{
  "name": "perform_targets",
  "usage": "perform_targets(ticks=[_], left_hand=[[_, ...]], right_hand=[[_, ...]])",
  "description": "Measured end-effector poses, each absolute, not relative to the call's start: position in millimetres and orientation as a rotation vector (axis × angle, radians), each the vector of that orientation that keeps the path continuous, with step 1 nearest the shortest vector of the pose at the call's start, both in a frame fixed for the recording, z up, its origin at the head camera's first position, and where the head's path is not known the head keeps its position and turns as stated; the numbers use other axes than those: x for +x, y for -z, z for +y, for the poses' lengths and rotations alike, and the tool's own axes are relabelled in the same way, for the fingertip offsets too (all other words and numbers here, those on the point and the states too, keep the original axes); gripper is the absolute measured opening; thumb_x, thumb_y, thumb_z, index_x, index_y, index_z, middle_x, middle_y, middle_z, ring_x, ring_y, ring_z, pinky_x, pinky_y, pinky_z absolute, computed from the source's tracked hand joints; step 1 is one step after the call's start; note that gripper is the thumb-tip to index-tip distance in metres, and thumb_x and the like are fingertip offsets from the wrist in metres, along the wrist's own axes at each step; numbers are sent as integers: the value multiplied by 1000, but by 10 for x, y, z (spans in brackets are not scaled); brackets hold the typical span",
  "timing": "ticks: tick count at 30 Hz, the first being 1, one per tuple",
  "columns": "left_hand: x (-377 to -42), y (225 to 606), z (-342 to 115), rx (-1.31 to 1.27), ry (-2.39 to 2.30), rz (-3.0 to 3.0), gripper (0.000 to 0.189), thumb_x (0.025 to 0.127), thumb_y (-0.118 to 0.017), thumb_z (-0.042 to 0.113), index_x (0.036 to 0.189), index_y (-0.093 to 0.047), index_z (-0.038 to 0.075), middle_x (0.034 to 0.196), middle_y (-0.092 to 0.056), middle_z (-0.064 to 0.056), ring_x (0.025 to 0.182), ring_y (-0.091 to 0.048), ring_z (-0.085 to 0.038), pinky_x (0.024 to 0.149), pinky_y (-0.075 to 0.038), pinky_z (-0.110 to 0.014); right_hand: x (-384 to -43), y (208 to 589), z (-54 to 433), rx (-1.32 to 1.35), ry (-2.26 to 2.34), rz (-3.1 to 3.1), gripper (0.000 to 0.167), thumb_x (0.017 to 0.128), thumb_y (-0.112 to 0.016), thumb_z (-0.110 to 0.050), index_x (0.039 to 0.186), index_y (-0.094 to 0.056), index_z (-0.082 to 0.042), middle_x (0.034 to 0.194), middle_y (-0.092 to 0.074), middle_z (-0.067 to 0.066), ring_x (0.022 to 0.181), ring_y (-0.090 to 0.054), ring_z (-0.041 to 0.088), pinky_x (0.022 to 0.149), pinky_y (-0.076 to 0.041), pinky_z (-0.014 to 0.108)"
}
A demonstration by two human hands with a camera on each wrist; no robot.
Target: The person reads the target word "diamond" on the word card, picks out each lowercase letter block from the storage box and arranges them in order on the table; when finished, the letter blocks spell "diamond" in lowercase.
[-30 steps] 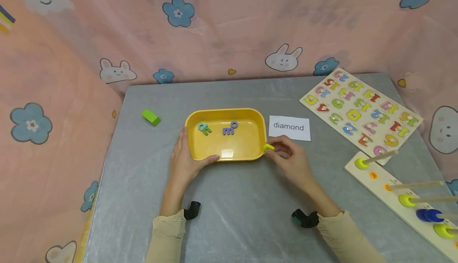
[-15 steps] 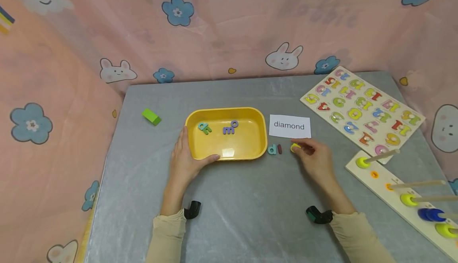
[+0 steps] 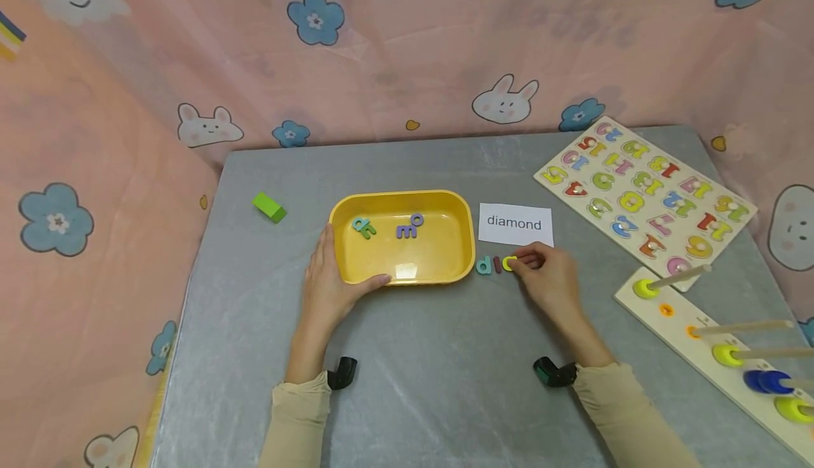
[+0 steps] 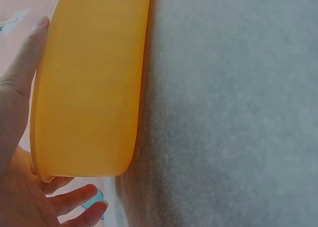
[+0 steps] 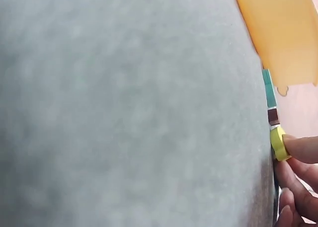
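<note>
My left hand holds the near left corner of a yellow plastic tray, its thumb lying over the front rim and its fingers along the left side. Inside the tray are a teal letter, a green n, a purple m and a purple o. To the right of the tray, my right hand pinches a yellow letter at table level. It sits beside a dark red bar-shaped letter and a teal d. Fingertips partly cover the yellow letter.
A white card reading "diamond" lies just behind the letter row. Further right are a wooden number puzzle board and a pegged counting board with rings. A green block lies left on the grey table.
The right hand carried the yellow letter right from the tray's edge, uncovering the teal d and red letter, then moved back left beside them. The left hand and tray stayed put.
</note>
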State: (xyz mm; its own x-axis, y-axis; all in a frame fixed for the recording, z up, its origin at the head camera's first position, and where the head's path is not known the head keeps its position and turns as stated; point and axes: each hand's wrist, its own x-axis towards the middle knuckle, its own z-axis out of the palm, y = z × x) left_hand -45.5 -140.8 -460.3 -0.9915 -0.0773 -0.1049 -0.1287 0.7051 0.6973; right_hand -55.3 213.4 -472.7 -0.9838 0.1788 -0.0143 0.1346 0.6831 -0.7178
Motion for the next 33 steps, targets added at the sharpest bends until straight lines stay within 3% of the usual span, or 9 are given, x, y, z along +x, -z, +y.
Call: perform_targets(ticks=[6, 14, 21, 28, 33], left_hand=[[-452, 4598, -1411, -172, -1171, 2841, 141, 71, -96, 55, 172, -7, 11, 177, -19, -16, 161, -25, -39, 130, -19, -63], [-453, 4596, -1410, -174, -1162, 2839, 141, 71, -96, 55, 172, -7, 10, 177, -19, -16, 161, -25, -40, 130, -20, -63], [-453, 4604, -1410, -171, -1171, 2836, 141, 72, -96, 55, 172, -7, 10, 177, -19, -16, 161, -25, -40, 130, -20, -63], [-447, 4607, -1420, -180, -1176, 2840, 141, 71, -96, 55, 172, -8, 10, 177, -20, -16, 161, -26, -40, 130, -20, -63], [-458, 4614, -1418, -163, -1171, 2846, 140, 72, -95, 56, 172, -8, 11, 177, -19, -16, 161, -26, -41, 129, -20, -64]], right_hand=[[-569, 4733, 2113, -238, -1081, -2874, 12, 90, -83, -7, 98, -79, 1, 91, -72, 19, 81, -53, 29, 72, -35, 36], [-577, 4638, 1997, -148, -994, -2859, 22, 87, -79, 1, 105, -66, 2, 105, -63, 22, 98, -55, 38, 85, -43, 49], [-565, 4429, 1723, 169, -1110, -2730, 23, 95, -76, -6, 115, -66, 0, 114, -63, 18, 107, -56, 35, 86, -49, 47], [-646, 4369, 1360, 477, -1286, -2747, 44, 93, -83, -11, 132, -66, -2, 130, -67, 19, 122, -58, 37, 107, -50, 53], [-781, 4380, 1132, 584, -1511, -2744, 55, 92, -84, -12, 142, -63, -3, 138, -67, 19, 120, -67, 39, 100, -58, 52]])
